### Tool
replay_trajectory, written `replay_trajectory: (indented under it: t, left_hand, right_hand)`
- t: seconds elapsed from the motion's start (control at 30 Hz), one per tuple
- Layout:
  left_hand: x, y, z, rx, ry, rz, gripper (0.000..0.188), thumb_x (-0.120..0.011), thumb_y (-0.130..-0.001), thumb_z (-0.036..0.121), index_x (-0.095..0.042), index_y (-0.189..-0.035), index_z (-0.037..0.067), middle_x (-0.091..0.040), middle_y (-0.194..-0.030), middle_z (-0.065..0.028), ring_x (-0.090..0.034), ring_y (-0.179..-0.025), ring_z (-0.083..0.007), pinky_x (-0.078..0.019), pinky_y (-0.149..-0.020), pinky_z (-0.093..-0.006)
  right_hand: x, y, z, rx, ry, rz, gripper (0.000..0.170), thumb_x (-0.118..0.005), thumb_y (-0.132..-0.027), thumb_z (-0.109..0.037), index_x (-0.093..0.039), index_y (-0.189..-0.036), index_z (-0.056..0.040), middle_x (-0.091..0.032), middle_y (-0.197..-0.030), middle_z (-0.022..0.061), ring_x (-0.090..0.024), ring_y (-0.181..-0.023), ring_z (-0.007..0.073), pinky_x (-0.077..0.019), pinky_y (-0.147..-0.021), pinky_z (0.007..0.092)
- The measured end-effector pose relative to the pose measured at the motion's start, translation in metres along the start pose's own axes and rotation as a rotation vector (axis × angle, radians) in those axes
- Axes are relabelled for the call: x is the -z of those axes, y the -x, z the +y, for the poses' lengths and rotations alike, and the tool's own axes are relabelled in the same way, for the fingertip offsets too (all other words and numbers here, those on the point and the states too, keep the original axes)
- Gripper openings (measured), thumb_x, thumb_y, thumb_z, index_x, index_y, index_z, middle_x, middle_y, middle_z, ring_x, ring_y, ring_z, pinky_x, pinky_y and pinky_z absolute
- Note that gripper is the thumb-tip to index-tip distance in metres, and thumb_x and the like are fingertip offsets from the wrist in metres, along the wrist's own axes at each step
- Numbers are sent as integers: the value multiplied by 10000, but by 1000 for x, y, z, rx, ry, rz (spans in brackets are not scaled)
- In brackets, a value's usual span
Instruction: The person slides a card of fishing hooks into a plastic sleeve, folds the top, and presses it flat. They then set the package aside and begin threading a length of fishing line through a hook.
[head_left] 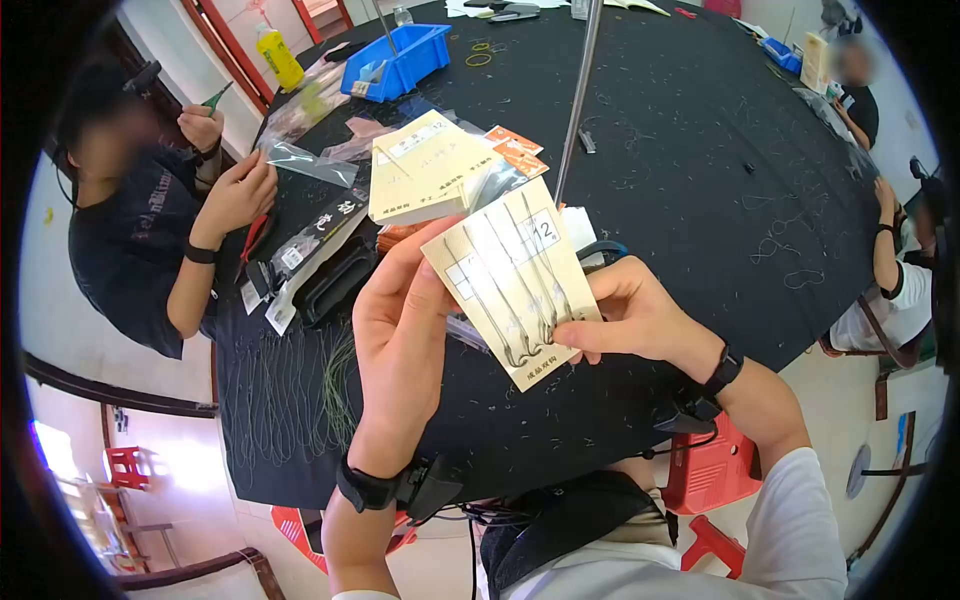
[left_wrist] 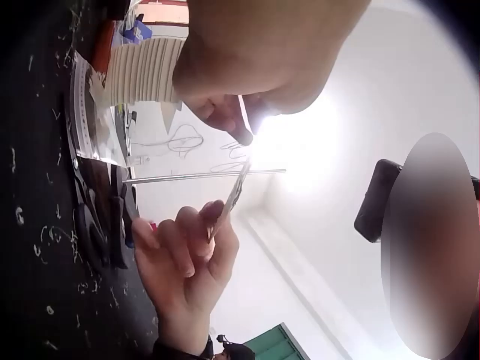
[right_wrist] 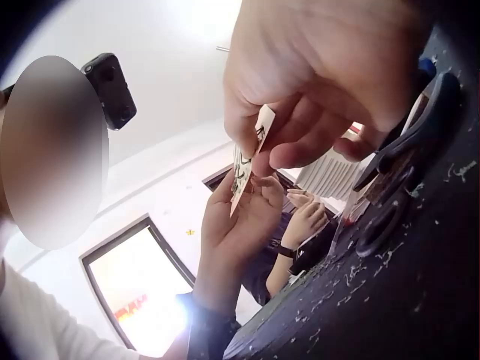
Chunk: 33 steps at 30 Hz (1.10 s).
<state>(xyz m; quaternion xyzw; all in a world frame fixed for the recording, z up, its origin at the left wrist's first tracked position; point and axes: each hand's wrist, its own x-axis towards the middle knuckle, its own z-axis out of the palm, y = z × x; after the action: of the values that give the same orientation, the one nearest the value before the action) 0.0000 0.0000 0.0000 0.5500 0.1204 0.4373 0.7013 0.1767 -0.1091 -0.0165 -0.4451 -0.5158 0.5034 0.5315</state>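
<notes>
Both hands hold up a cream card [head_left: 495,255] printed with "12", tilted over the black-covered table. Several dark fishing hooks [head_left: 530,352] lie side by side along its lower end, with their lines running up the card. My left hand [head_left: 400,335] grips the card's left edge between thumb and fingers. My right hand [head_left: 640,312] pinches the lower right edge, its thumb beside the hooks. In the right wrist view the card [right_wrist: 244,169] appears nearly edge-on between both hands. Just beyond it stands a thick stack of similar cards [head_left: 425,165].
Scissors [head_left: 605,252] lie behind my right hand. A metal rod [head_left: 580,100] rises past the cards. Green line [head_left: 335,390] spreads at the table's left edge. At the back are a blue bin [head_left: 405,65] and yellow bottle [head_left: 280,58]. A person [head_left: 130,200] works at left.
</notes>
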Motion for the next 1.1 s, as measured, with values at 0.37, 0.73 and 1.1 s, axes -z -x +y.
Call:
replay_trajectory:
  t: [0.37, 0.73, 1.1]
  left_hand:
    - [8, 0, -3, 44, 127, -22, 267, -467, -971, 154, -541, -1153, -26, -609, -941, -28, -436, -662, -35, -376, -606, -182]
    - [8, 1, 0, 161, 311, -120, 184, -462, -970, 148, -552, -1051, 9, -606, -896, -17, -348, -564, 3, -306, -514, -155]
    - [0, 0, 9, 231, 301, 33, 206, -430, -975, 153, -543, -1058, 2, -601, -855, -28, -482, -640, -27, -396, -562, -169]
  right_hand:
    - [1, 0, -1, -20, -1, -3, 249, -694, -820, -180, -677, -992, 0, -682, -845, 100, -614, -614, 78, -476, -482, 195]
    - [2, 1, 2, -3, -14, -24, 257, -695, -820, -162, -672, -1016, 3, -681, -853, 105, -605, -623, 74, -472, -488, 198]
    - [2, 1, 2, 21, 32, -24, 246, -693, -825, -168, -675, -996, 9, -679, -784, 80, -590, -590, 60, -458, -508, 195]
